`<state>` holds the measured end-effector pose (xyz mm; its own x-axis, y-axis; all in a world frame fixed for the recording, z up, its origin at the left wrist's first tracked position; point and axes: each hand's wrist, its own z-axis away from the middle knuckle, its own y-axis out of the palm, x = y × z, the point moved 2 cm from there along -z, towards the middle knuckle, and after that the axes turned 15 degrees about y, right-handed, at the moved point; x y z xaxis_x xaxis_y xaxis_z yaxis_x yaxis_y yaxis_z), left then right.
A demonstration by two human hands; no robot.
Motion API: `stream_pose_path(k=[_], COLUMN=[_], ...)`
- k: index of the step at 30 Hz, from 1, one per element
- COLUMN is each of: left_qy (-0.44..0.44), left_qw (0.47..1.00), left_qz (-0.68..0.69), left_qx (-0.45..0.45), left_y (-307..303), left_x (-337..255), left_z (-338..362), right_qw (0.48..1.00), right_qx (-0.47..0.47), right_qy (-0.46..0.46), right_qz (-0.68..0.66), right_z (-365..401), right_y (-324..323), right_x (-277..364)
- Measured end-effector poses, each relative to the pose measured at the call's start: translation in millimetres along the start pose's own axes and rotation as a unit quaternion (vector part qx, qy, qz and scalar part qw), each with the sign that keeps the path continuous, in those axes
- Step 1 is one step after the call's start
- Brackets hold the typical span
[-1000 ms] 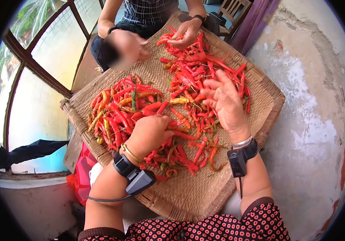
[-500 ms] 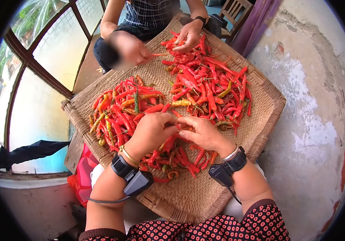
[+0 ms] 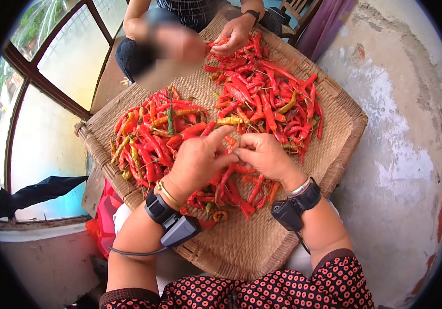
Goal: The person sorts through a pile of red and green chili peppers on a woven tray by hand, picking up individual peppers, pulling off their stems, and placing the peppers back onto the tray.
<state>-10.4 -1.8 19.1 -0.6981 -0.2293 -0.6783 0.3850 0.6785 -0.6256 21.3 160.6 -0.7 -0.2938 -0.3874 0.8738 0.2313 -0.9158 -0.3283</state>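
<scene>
My left hand (image 3: 199, 160) and my right hand (image 3: 268, 157) meet over the woven tray (image 3: 231, 252). Between their fingertips is a red chili pepper (image 3: 229, 151), mostly hidden by the fingers. The left thumb and forefinger close around it, and the right fingers pinch at its other side. Beneath my hands lies a small pile of red chilies (image 3: 236, 198). A larger heap of red, orange and green chilies (image 3: 149, 136) spreads to the left. Another big heap of mostly red chilies (image 3: 267, 100) lies beyond my right hand.
Across the tray sits another person, one hand (image 3: 235, 35) over the far chilies, the other blurred. Rough wall (image 3: 386, 129) stands to the right, framed window panes (image 3: 51, 129) to the left. A dark folded umbrella (image 3: 40, 193) and a red plastic bag (image 3: 108, 216) are at lower left.
My hands have shifted slightly and the left fingers have opened out a little near the chili. The other person's blurred hand has moved rightward, toward their other hand.
</scene>
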Motion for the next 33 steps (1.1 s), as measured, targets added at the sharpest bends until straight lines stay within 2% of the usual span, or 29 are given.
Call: stream_pose_path(k=[1, 3, 5, 6, 7, 8, 9, 10, 12, 14, 15, 18, 19, 21, 23, 27, 29, 30, 32, 33], left_qy=[0.000, -0.042, -0.036, -0.017, 0.003, -0.006, -0.008, -0.001, 0.006, 0.003, 0.002, 0.011, 0.007, 0.004, 0.040, 0.068, 0.026, 0.026, -0.061, -0.060], left_qw=[1.000, 0.997, 0.996, 0.995, 0.991, 0.989, 0.989, 0.982, 0.974, 0.956, 0.957, 0.940, 0.948, 0.957, 0.993, 0.997, 0.997, 0.997, 0.997, 0.997], left_qz=[0.001, -0.062, -0.072, -0.100, -0.128, -0.127, -0.127, -0.148, -0.168, -0.202, -0.201, -0.246, -0.231, -0.216, -0.078, 0.015, 0.070, 0.070, 0.027, 0.026], left_qx=[-0.002, -0.021, -0.040, -0.001, 0.040, 0.080, 0.080, 0.115, 0.151, 0.212, 0.212, 0.238, 0.217, 0.196, 0.076, 0.032, 0.030, 0.031, 0.040, 0.041], left_y=[-1.8, -9.0, -6.8, -4.2, -2.0, 1.1, 2.0, 3.9, 4.4, 4.2, 5.0, 5.7, 4.7, 0.7, -6.6, -6.0, -7.4, -8.7, -13.7, -13.9], left_x=[2.3, 9.9, 17.9, 19.8, 20.6, 20.0, 19.7, 19.6, 20.0, 21.6, 22.5, 24.6, 23.2, 20.3, 14.0, 7.2, 3.4, 3.4, 9.8, 14.5], left_z=[-1.6, -1.7, 2.4, 3.9, 4.7, 7.0, 9.1, 10.5, 11.1, 12.4, 12.9, 13.5, 11.8, 8.1, 3.3, -0.2, -0.9, -1.4, -1.2, -0.1], right_qw=[1.000, 0.995, 0.975, 0.948, 0.897, 0.887, 0.877, 0.877, 0.943, 0.977, 0.986, 0.995, 0.995, 0.999, 0.999, 0.994, 0.992, 0.994, 0.995, 0.995], right_qx=[0.001, -0.020, -0.115, -0.102, -0.132, -0.139, -0.147, -0.146, -0.123, -0.047, -0.020, -0.033, -0.033, -0.025, -0.028, -0.009, -0.016, -0.014, -0.012, -0.014], right_qy=[0.000, 0.047, -0.001, -0.044, -0.088, -0.074, -0.059, -0.059, 0.028, 0.049, 0.057, 0.039, 0.039, 0.019, 0.000, 0.000, -0.010, 0.011, 0.031, 0.033], right_qz=[0.002, -0.084, -0.192, -0.299, -0.413, -0.434, -0.454, -0.454, -0.308, -0.200, -0.152, -0.086, -0.086, -0.005, -0.032, -0.106, -0.123, -0.108, -0.095, -0.096], right_z=[1.8, 9.3, 8.1, 5.4, 4.0, 5.5, 7.0, 5.9, 1.4, 1.4, 1.9, -1.1, -0.7, 0.5, 3.5, 6.7, 10.7, 12.1, 14.4, 14.7], right_y=[-6.7, -21.9, -38.3, -47.3, -49.7, -51.9, -52.9, -51.7, -44.7, -33.4, -25.8, -9.5, -7.4, -3.6, 0.3, 1.1, -2.0, -5.5, -16.4, -24.7], right_x=[1.5, 11.6, 14.1, 12.8, 11.4, 12.0, 13.1, 10.2, 0.4, 1.1, 2.7, -4.8, -4.6, -3.3, 0.8, 3.0, 9.4, 12.3, 16.4, 17.9])
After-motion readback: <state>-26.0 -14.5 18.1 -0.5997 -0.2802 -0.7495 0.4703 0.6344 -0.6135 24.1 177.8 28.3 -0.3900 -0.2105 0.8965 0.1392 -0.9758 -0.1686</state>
